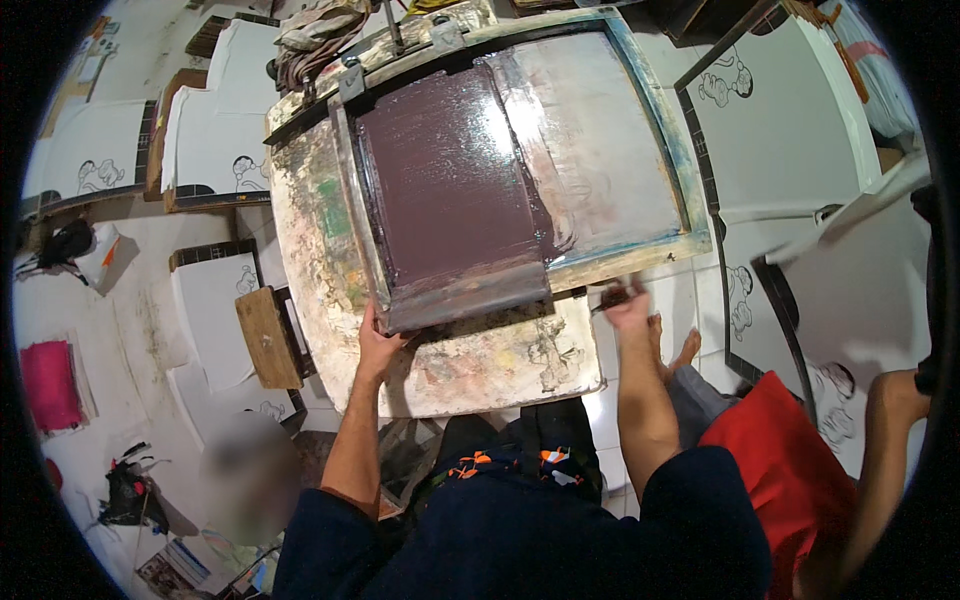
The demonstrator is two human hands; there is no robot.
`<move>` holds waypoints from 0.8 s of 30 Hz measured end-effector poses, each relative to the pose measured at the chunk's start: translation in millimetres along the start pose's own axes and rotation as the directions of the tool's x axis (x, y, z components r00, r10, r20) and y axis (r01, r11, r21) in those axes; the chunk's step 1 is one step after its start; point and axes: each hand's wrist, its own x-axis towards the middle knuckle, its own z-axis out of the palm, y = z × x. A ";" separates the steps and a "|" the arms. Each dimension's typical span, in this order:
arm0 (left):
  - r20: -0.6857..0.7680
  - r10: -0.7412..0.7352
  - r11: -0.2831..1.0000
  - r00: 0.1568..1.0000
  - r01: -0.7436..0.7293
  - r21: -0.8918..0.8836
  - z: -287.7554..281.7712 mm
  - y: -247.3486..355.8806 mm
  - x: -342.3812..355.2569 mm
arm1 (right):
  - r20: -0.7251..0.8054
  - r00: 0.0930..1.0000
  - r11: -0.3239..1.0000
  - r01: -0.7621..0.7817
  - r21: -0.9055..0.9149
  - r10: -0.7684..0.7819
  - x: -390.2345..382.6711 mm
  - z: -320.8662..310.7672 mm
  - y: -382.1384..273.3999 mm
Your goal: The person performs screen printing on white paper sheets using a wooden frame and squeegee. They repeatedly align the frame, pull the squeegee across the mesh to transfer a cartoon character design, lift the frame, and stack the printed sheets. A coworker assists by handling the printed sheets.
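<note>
A screen-printing frame [612,262] lies over a round-cornered, paint-stained board [460,375] in front of me. Dark purple-brown ink [440,190] covers the left part of its mesh; the right part [610,130] is pale grey with smears. My left hand [378,343] grips the frame's near left corner, thumb up against its side. Just off the near edge, right of the middle, is my right hand [628,308]. Its fingers are blurred and look dark, so whether they hold anything is unclear.
Metal hinge clamps [352,82] join the frame to a bar at the far side. Printed white sheets on racks [785,130] stand left and right. A wooden block [268,338] is beside the board's left edge. Close on my right are another person's feet [688,348] and red clothing [775,440].
</note>
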 end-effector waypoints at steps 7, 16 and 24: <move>0.036 0.049 0.998 0.998 -0.047 -0.050 -4.0 -17.9 7.2 | 0.111 0.678 0.608 0.710 -0.356 -0.726 -120.2 94.2 -28.3; 0.132 0.203 0.965 0.970 -0.176 -0.196 -1.9 -31.4 11.0 | 0.227 0.259 0.206 0.950 -0.233 -0.939 -310.9 180.2 17.9; 0.147 0.113 0.975 0.983 -0.082 -0.205 -2.5 -29.7 18.4 | 0.709 0.303 -0.630 0.325 -0.705 -0.637 -270.1 97.1 130.2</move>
